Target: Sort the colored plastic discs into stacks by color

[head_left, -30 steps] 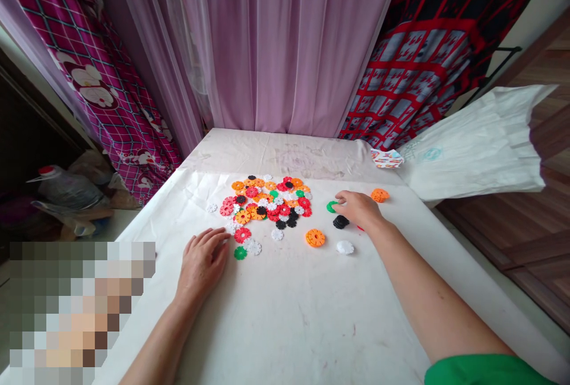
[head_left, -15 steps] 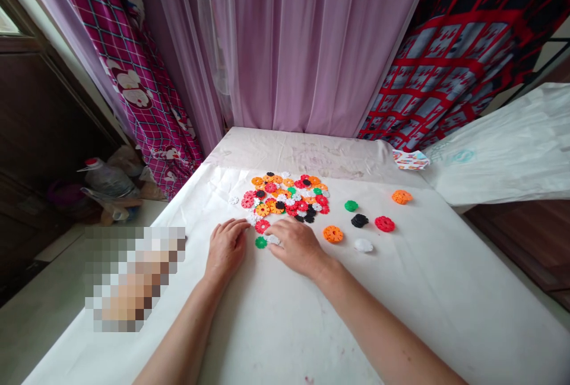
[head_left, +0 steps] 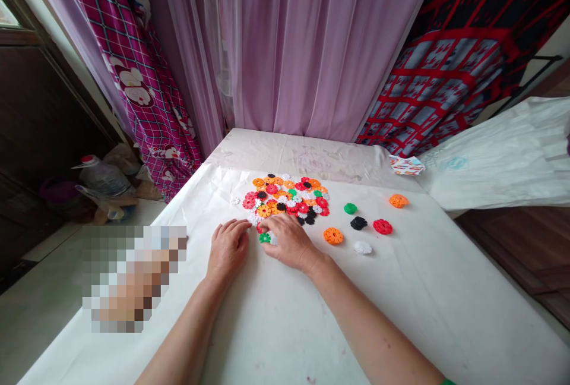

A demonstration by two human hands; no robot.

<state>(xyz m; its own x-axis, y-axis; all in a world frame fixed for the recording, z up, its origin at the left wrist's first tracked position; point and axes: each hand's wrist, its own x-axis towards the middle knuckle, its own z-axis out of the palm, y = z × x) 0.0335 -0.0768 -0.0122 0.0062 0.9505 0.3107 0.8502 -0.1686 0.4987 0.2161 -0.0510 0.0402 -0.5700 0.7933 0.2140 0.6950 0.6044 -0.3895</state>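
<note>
A heap of small flower-shaped plastic discs [head_left: 289, 198] in red, orange, white, black and green lies on the white table [head_left: 285, 314]. My left hand [head_left: 228, 247] rests flat on the table, fingers together and stretched, just left of the heap's near edge. My right hand [head_left: 289, 241] lies palm down at the heap's near edge, its fingertips curled on a green disc [head_left: 264, 237] and a white one beside it. To the right lie single stacks: green [head_left: 350, 208], black [head_left: 358, 223], red [head_left: 382, 227], orange [head_left: 333, 235], white [head_left: 363, 247] and a far orange one [head_left: 398, 201].
Pink curtains [head_left: 303, 46] hang behind the table. A red patterned cloth [head_left: 449, 70] hangs at the right, above a white bag [head_left: 503, 159]. A small printed packet [head_left: 406, 165] lies at the back right. Left of the table, a plastic bottle [head_left: 100, 176] sits on the floor.
My right hand came from the separate stacks at the right across to the heap's near edge and now pinches at a green disc. The left hand stayed put.
</note>
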